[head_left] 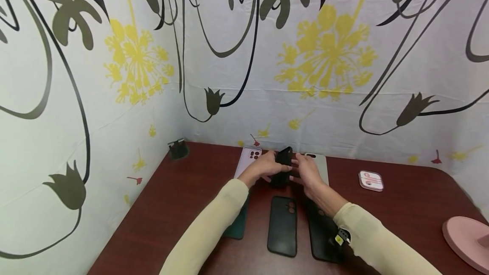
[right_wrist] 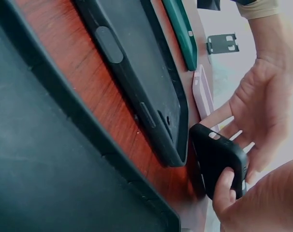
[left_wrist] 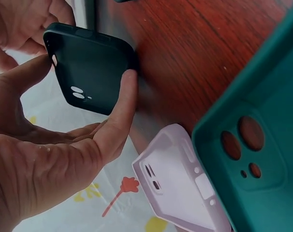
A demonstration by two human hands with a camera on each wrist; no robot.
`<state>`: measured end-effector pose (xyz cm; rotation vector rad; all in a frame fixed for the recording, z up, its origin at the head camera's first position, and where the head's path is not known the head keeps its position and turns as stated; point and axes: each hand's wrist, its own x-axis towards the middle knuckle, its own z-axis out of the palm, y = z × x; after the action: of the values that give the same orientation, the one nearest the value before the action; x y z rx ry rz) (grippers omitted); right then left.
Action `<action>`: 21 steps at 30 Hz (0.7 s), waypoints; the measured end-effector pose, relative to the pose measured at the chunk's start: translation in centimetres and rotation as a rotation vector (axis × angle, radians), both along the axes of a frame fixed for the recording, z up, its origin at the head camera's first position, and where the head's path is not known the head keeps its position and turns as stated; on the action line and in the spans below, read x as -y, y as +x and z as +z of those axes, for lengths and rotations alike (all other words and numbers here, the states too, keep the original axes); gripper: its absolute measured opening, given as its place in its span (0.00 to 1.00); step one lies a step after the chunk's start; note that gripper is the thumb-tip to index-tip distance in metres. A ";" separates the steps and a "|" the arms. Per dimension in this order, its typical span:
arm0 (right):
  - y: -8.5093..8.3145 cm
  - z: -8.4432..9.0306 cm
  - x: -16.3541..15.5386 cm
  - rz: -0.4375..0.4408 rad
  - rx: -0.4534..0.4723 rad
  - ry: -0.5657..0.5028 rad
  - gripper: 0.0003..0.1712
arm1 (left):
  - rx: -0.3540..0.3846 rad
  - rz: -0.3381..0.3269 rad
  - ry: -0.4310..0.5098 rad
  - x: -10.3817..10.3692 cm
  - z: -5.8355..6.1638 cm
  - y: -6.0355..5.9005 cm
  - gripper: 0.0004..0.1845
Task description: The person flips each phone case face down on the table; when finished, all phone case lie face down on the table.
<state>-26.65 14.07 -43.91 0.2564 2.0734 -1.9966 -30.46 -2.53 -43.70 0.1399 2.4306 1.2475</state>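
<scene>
My left hand [head_left: 265, 166] grips a black phone case [head_left: 282, 166], held up on edge at the back of the table. In the left wrist view, the hollow inside of that phone case [left_wrist: 91, 63] shows, with its camera holes at the lower left; one left finger [left_wrist: 124, 94] presses its rim. My right hand [head_left: 309, 171] holds the same case from the other side, and in the right wrist view its fingertip [right_wrist: 226, 179] lies against the case's outer face. A lilac phone case [head_left: 244, 159] lies behind the left hand, a pale grey-green one [head_left: 322, 166] behind the right.
Nearer me lie a teal phone case [head_left: 237, 224], a black phone case [head_left: 282, 226] and a larger black phone case [head_left: 322, 237] under the right forearm. To the right are boxed earphones [head_left: 371, 180] and a pink round base [head_left: 464, 241]. A dark clip-like piece [head_left: 178, 149] sits at the back-left corner.
</scene>
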 end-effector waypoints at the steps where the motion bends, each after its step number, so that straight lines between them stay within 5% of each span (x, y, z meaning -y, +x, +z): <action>1: 0.0 -0.1 0.0 -0.002 -0.005 -0.001 0.38 | 0.013 0.002 0.017 0.0 0.0 0.0 0.43; 9: -0.4 -0.7 -0.1 0.031 -0.021 -0.021 0.40 | 0.071 0.020 0.090 0.3 0.3 -0.3 0.40; 16: -0.7 -1.5 0.1 0.070 -0.067 -0.061 0.36 | 0.127 -0.042 0.163 1.0 0.3 -0.9 0.31; 21: -0.8 -2.1 0.5 0.048 -0.064 -0.102 0.36 | 0.183 -0.004 0.259 1.2 0.4 -1.2 0.30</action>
<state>-27.48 13.59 -46.03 0.1232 1.9873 -2.1003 -31.69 -3.74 -43.32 0.0989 2.1078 1.5006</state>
